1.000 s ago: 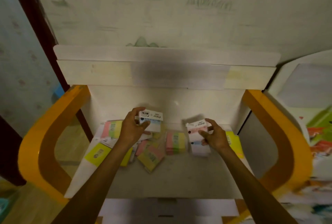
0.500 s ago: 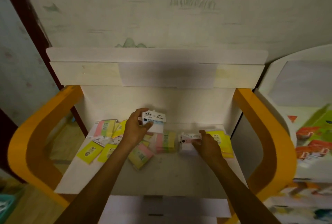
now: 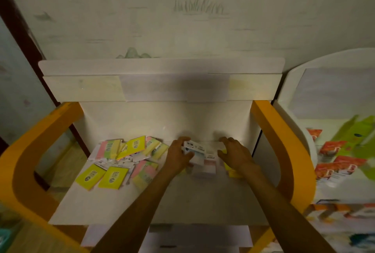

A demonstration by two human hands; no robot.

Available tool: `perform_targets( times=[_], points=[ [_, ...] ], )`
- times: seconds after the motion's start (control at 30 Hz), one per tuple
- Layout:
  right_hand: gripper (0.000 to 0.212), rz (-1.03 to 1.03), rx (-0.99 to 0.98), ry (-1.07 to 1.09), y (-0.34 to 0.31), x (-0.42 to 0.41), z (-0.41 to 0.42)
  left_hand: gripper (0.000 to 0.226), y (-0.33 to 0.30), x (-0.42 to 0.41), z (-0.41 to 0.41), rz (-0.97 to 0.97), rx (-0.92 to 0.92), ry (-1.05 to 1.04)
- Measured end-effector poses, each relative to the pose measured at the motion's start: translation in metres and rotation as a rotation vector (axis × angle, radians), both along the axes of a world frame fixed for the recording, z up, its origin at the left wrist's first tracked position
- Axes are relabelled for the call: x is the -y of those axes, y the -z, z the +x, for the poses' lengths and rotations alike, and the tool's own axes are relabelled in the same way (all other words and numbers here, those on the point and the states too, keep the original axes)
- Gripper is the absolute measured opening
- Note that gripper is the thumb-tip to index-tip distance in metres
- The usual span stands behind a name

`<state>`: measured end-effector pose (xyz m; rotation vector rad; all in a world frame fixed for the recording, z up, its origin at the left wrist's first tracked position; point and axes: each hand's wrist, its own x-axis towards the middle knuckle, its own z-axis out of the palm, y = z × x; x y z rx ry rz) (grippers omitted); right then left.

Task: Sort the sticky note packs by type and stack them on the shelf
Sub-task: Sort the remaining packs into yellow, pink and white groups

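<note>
- Here, my left hand [image 3: 178, 156] grips a white pack [image 3: 193, 148], fingers curled over its left end, holding it low over the back of the shelf [image 3: 182, 198].
- My right hand [image 3: 235, 154] sits just right of that pack, fingers spread and loosely bent; it grips nothing that I can see.
- Under and in front of the white pack lies a pale pack [image 3: 206, 166] with a pinkish band, flat on the shelf, blurred.
- A yellow pack [image 3: 233, 172] lies partly under my right wrist.
- The shelf holds the rest in a loose heap on its left half: two yellow packs [image 3: 102, 176] side by side at the front, a pink-and-green pack [image 3: 110, 148] at the back left, another yellow one [image 3: 135, 146] tilted beside it, and a pink-and-yellow pack [image 3: 145, 171] near my left forearm.
- White header cards poke out between these, overlapping; how many packs lie there I cannot tell.
- Orange side panels [image 3: 26, 171] close the shelf in on both sides, with a white back wall [image 3: 162, 118] behind the packs.
</note>
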<state>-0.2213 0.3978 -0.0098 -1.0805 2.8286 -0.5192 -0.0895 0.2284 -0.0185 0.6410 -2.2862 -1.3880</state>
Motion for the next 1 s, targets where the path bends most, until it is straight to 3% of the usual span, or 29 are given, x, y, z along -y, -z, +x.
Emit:
perform_targets(
  times=[0.1,0.37,0.47,0.8,1.0],
  points=[
    [0.049,0.057,-0.043,0.003,-0.004,-0.008,-0.01,0.048,0.008,-0.014,-0.014,0.072,0.071,0.046],
    [0.052,0.12,-0.103,0.008,-0.009,-0.014,-0.022,0.063,0.03,-0.016,-0.023,-0.402,0.319,0.129],
    [0.052,0.119,-0.087,0.0,-0.01,-0.011,-0.022,0.061,0.025,-0.001,-0.019,-0.512,0.328,0.113],
    [0.052,0.103,-0.002,-0.056,-0.01,0.041,0.006,0.058,0.0,0.078,0.035,-0.624,0.365,0.037],
    [0.049,0.084,0.008,-0.126,-0.005,0.097,0.037,0.057,-0.002,0.137,0.086,-0.582,0.451,-0.01]
  ],
)
